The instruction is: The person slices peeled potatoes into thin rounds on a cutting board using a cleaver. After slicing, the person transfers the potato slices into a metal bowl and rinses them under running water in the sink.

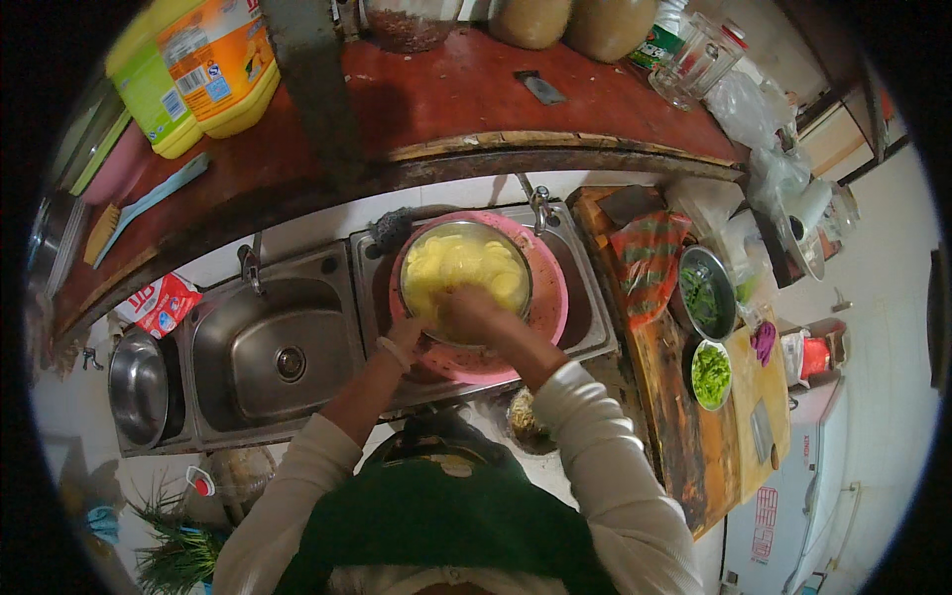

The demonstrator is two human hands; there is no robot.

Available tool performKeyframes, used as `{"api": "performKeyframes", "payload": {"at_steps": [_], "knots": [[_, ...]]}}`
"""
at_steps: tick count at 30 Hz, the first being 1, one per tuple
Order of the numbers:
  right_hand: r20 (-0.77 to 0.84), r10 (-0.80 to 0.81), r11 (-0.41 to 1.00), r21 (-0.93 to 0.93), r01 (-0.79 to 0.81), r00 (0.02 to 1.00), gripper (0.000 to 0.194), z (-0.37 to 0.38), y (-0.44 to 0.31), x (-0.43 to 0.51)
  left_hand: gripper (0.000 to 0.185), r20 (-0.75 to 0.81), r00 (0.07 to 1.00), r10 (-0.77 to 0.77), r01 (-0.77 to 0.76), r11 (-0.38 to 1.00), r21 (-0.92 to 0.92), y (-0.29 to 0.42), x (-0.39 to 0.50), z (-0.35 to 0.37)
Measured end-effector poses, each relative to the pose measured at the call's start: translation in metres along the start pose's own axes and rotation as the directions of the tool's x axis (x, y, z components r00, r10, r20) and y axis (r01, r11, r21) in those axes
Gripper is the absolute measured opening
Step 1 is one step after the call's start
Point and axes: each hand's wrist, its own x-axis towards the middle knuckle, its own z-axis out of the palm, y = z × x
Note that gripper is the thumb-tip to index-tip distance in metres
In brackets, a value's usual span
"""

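Note:
A round metal bowl (529, 286) sits inside a pink plastic basin (552, 305) in the right-hand sink. Pale yellow round slices (506, 282), which look like potato, lie in cloudy yellowish water in the bowl. My left hand (410, 333) grips the bowl's near left rim. Blurred by motion, my right hand (476, 311) reaches over the near side into the bowl among the slices. Its fingers are not clear, so whether it holds any slices cannot be told. Dark specks dot the basin's inner wall.
A faucet (541, 204) rises behind the basin. Left is another steel sink (290, 401) with its own faucet (251, 268). On the wooden counter (677, 446) at right are a bowl of chopped greens (712, 375), a metal bowl (706, 294) and a cleaver (761, 430). A red shelf (461, 97) overhangs behind.

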Motion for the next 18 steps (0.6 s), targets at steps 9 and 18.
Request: {"api": "performKeyframes", "payload": {"at_steps": [9, 18], "knots": [[-0.568, -0.048, 0.978, -0.195, -0.077, 0.821, 0.058, 0.019, 0.049, 0.017, 0.035, 0.023, 0.996, 0.091, -0.091, 0.996, 0.000, 0.006, -0.009, 0.011], [-0.687, -0.347, 0.936, -0.213, 0.280, 0.639, 0.046, 0.006, 0.008, 0.029, 0.031, 0.026, 0.992, 0.125, -0.121, 0.986, -0.113, 0.019, -0.035, 0.034]]}}
